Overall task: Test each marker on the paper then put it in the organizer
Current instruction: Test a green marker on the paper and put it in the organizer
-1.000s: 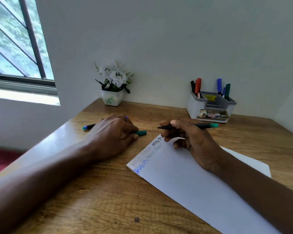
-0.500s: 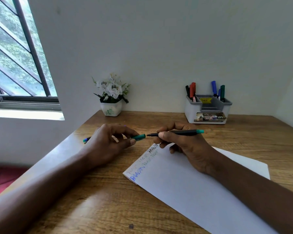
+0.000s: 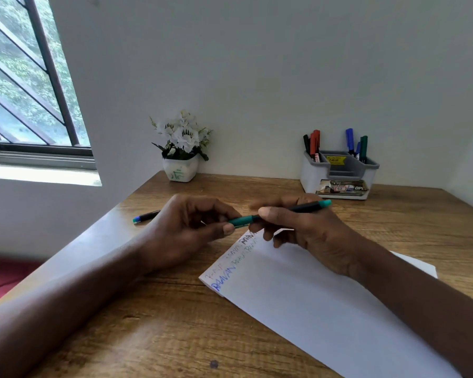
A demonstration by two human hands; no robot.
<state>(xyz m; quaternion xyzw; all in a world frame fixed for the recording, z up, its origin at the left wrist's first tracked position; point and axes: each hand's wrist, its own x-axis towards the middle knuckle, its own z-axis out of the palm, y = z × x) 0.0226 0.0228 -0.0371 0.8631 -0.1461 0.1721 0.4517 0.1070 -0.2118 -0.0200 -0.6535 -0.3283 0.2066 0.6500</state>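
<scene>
My right hand [image 3: 309, 230] holds a black marker with a teal end [image 3: 309, 206], lying almost level above the top edge of the white paper [image 3: 311, 301]. My left hand [image 3: 186, 227] pinches the teal cap [image 3: 241, 221], which meets the marker's tip. Scribbles in several colours [image 3: 230, 268] mark the paper's upper left corner. A second black marker with a blue-green end [image 3: 145, 216] lies on the wooden table [image 3: 175, 336] behind my left hand. The grey-white organizer [image 3: 339, 175] stands at the back right and holds several markers.
A white pot of white flowers [image 3: 180, 156] stands against the wall at the back left. A barred window [image 3: 25, 91] is at the far left. The table's left edge runs diagonally under my left forearm.
Both hands rose off the table and came together. The teal cap in my left hand moved right onto the tip of the marker held by my right hand.
</scene>
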